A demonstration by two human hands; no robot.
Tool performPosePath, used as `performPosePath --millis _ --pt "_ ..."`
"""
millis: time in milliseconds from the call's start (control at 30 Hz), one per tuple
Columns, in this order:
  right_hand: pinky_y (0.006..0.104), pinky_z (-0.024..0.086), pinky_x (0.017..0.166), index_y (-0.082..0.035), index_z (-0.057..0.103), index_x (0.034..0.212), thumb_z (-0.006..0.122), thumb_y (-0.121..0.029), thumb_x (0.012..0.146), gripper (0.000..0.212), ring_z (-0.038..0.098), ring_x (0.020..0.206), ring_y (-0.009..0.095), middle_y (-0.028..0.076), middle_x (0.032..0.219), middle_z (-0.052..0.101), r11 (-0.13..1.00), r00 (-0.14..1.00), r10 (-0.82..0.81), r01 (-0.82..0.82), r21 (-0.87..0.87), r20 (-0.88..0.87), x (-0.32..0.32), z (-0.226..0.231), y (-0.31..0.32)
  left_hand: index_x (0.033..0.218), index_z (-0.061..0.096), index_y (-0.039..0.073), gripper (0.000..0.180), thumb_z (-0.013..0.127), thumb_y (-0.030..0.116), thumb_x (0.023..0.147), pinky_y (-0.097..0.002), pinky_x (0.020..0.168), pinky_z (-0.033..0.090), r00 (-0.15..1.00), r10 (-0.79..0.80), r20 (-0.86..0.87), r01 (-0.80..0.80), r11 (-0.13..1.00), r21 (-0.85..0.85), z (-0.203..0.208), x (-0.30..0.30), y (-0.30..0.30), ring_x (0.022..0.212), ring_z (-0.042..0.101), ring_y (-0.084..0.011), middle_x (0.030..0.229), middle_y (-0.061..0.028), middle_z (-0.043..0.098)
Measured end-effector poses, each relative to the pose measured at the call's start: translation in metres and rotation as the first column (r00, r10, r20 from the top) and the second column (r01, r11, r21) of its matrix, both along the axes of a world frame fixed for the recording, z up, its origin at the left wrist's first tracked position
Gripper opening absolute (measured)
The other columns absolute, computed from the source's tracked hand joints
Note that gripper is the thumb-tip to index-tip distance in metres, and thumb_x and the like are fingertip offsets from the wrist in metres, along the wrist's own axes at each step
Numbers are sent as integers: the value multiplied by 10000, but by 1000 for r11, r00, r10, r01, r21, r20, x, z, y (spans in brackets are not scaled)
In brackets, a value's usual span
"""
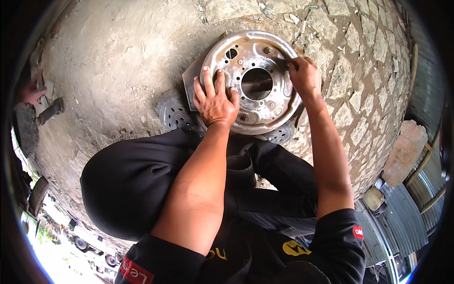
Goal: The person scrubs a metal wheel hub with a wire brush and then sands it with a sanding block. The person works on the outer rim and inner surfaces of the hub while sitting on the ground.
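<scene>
Rough ground [118,61] fills the scene, pale packed dirt on the left, uneven stone paving [378,52] on the right, with corrugated metal sheets [404,222] lining the far right edge. And right in front of the person, between and just above two dark perforated shoes [171,110], sits the round metal disc [246,112], worn and silvery brown, a big hole through its middle and smaller ones dotted about. Some flat metal piece [190,80] peeks out from beneath its left side. Now the hands! The left hand [218,108] is pressed on the disc's left face, fingers spread wide and gripping nothing, thumb pointing up toward the central hole. Across on the other side, the right hand [306,78] is at the upper-right rim, fingers curled, fingertips at the edge; whether they pinch anything, I cannot tell.
</scene>
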State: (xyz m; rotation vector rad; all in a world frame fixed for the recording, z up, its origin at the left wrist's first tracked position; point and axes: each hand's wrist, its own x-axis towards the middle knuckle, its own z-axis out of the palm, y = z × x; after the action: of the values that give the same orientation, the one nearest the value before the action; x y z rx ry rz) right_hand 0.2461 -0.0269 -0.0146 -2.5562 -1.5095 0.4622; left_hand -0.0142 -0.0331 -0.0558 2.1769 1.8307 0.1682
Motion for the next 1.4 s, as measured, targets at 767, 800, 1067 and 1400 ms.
performPosePath --millis 767,800,1067,1400 --pt "499 533 903 -91 742 1080 618 -199 950 209 677 978 420 202 1036 706 961 988 -130 145 236 -77 -8 -9 -30 1523 528 237 645 585 451 917 -564 1168 308 1000 6 -9 -6 1000 -5 -2 1 1 1475 324 -418 1696 -89 275" --pt "503 533 898 -96 740 1079 618 -197 949 205 674 976 418 200 1030 704 958 993 -112 117 263 -34 -8 -14 -33 1522 529 237 643 586 449 917 -564 1168 308 1000 5 -10 -5 1000 -11 -1 2 1 1475 323 -417 1695 -90 276" --pt "504 535 881 -95 732 1042 617 -191 954 174 668 957 414 188 1021 703 965 994 -84 98 241 -69 -8 -9 -32 1517 535 236 636 585 446 918 -571 1167 308 1000 10 -4 -10 1000 0 -1 1 1 1475 323 -418 1691 -94 283" --pt "514 542 827 -57 710 998 643 -171 934 147 672 911 419 204 968 688 978 989 -131 119 173 61 -13 -22 -51 1520 527 243 639 586 455 920 -577 1169 300 1000 1 -28 -1 1000 16 -7 1 -1 1478 317 -418 1702 -82 258"
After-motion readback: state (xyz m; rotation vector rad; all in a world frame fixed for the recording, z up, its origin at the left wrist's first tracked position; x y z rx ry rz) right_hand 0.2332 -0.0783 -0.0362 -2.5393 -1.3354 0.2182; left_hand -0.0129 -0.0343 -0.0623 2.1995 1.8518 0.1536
